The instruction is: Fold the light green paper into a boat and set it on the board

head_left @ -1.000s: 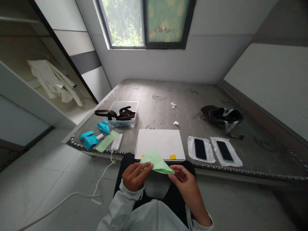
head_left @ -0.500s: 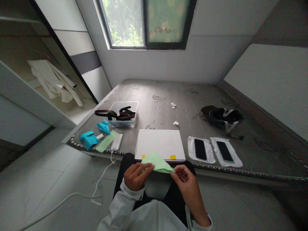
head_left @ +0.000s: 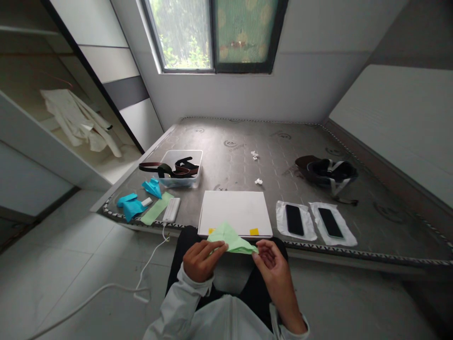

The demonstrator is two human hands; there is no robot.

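Presently: folded light-green paper sheet (head_left: 231, 238), triangular, held above the lap, just at the near edge of the bed.

Left hand (head_left: 201, 261): fingers curled, closed on the sheet's left corner, thumb on top.

Right hand (head_left: 271, 262): half-curled, fingertips (head_left: 255, 250) pinched on the sheet's right tip; palm turned up.

Sheet spans between both hands, raised peak pointing toward 12 o'clock, overlapping the near edge of a flat white rectangular board (head_left: 234, 212).

Board flat on the grey quilted mattress (head_left: 247, 141) at 12 o'clock from the hands; two small yellow tabs (head_left: 254, 231) at its near edge.

At 1 to 2 o'clock: two black phones (head_left: 294, 219), each on a white paper sheet, side by side, near the mattress edge. Farther at 2 o'clock: dark headset with straps (head_left: 327, 172).

At 10 to 11 o'clock: clear plastic tub (head_left: 180, 167) with dark straps hanging over its rim; folded blue paper pieces (head_left: 132, 205) close to the mattress corner; pale-green paper strip (head_left: 155, 208) beside a white power bank (head_left: 171, 208), white cable (head_left: 106, 288) trailing to the floor.

Small white crumpled scraps (head_left: 258, 181) on the mattress beyond the board.

At 9 to 10 o'clock: open shelf with a crumpled white garment (head_left: 78, 120).

At 12 o'clock, far: window (head_left: 212, 33).
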